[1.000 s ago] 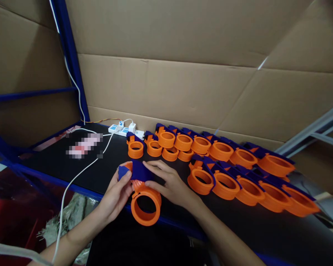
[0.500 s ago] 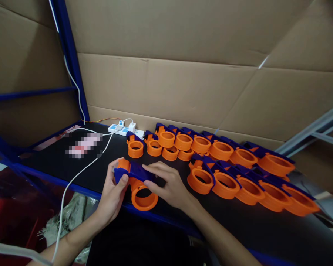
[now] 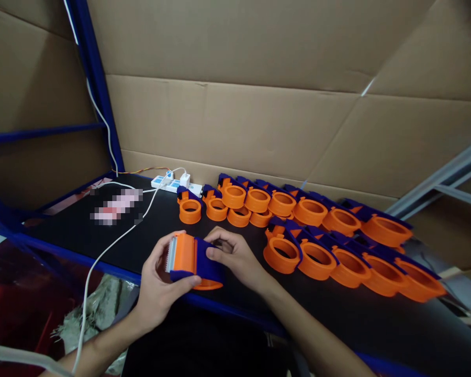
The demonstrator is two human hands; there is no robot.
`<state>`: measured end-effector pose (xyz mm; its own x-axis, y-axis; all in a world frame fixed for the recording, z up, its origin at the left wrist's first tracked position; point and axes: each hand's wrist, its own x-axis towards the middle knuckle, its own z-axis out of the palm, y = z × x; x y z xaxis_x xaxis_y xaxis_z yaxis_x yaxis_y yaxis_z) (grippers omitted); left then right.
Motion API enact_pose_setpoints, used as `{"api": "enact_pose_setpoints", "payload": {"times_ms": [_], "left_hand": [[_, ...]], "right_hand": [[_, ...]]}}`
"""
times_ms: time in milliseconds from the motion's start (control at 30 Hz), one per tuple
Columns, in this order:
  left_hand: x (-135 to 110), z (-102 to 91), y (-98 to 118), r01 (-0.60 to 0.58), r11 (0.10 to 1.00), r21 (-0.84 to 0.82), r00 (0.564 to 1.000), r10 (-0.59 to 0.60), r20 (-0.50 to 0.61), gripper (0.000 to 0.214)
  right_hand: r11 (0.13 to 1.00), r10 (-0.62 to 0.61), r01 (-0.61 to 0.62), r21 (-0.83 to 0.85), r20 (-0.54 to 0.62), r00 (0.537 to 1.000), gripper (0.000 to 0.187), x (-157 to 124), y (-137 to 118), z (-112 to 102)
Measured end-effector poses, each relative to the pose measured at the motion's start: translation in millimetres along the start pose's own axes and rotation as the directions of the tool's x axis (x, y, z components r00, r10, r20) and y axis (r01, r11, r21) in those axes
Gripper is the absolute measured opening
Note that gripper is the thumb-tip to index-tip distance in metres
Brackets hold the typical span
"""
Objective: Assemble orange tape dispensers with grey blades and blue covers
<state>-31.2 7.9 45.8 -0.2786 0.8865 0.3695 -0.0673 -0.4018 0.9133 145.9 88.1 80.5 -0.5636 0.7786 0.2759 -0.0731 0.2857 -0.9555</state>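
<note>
Between my two hands is an orange and dark-blue tape dispenser point(image 3: 185, 255), held above the near edge of the black tabletop. Its toothed metal blade faces left, and its ring is mostly hidden beneath. My left hand point(image 3: 157, 285) grips the blade end, with the thumb along the near side and the fingers behind. On the blue handle part, my right hand point(image 3: 235, 256) closes its thumb and bent fingers at the right end. Several similar tape dispensers point(image 3: 317, 262) stand in rows on the right, some stacked on others.
A white power strip point(image 3: 176, 184) with plugs lies at the back, and a white cable point(image 3: 113, 243) crosses the left of the black tabletop point(image 3: 137, 251). Cardboard point(image 3: 235, 115) walls the rear. A blue frame post point(image 3: 98, 84) rises at left; grey metal rails point(image 3: 447, 180) stand at right.
The tape dispenser has been turned in my hands, so its toothed blade and orange top now show and its ring no longer faces me. Both hands still hold it.
</note>
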Motion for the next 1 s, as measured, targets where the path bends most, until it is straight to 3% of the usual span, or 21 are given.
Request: {"api": "enact_pose_setpoints", "payload": {"times_ms": [133,567,800,1000], "left_hand": [[-2.8,-0.3,10.8,-0.009,1.0,0.007,0.996,0.008,0.088,0.077],[-0.5,-7.7,9.5,-0.164,0.986,-0.04,0.956,0.169,0.242,0.074],[1.7,-11.9,7.6,-0.144,0.987,-0.068,0.945,0.158,0.287,0.08],[3.6,-9.4,16.3,-0.058,0.992,-0.114,0.948,0.091,0.305,0.082]], "right_hand": [[0.988,0.045,-0.044,0.149,0.001,0.999,0.027,-1.9,-1.0,0.0],[0.972,0.07,-0.079,0.223,0.047,0.996,0.025,-7.6,-7.5,-2.9],[0.923,0.184,-0.21,0.322,0.11,0.977,0.028,-7.8,-9.4,-3.3],[0.872,0.235,-0.288,0.397,0.176,0.956,0.03,-8.5,-12.0,-2.7]]}}
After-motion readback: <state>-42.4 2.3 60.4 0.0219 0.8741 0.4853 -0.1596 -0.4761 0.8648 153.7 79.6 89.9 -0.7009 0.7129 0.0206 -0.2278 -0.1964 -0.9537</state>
